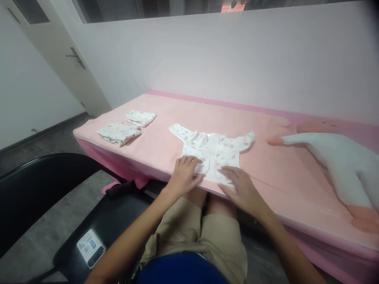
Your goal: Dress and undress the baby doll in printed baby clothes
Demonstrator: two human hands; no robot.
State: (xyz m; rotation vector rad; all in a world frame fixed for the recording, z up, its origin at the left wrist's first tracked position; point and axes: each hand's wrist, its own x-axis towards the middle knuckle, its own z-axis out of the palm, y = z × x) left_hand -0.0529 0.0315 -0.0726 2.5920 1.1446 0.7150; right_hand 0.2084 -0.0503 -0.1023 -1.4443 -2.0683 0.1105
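A small white baby shirt [207, 148] with a print of little pink and grey figures lies spread on the pink-covered table, its sleeves stretched out to both sides. The front is parted down the middle. My left hand [186, 171] rests on the lower left front panel, fingers extended over the cloth. On the lower right panel lies my right hand [241, 185], its fingers spread near the hem. Neither hand grips the fabric visibly.
Two folded printed garments [119, 133] [140, 117] lie on the table's left. A white stuffed goose [334, 154] with orange parts lies at the right. A black chair [118, 209] with a white labelled object [90, 247] stands at my left. A wall [225, 59] runs behind the table.
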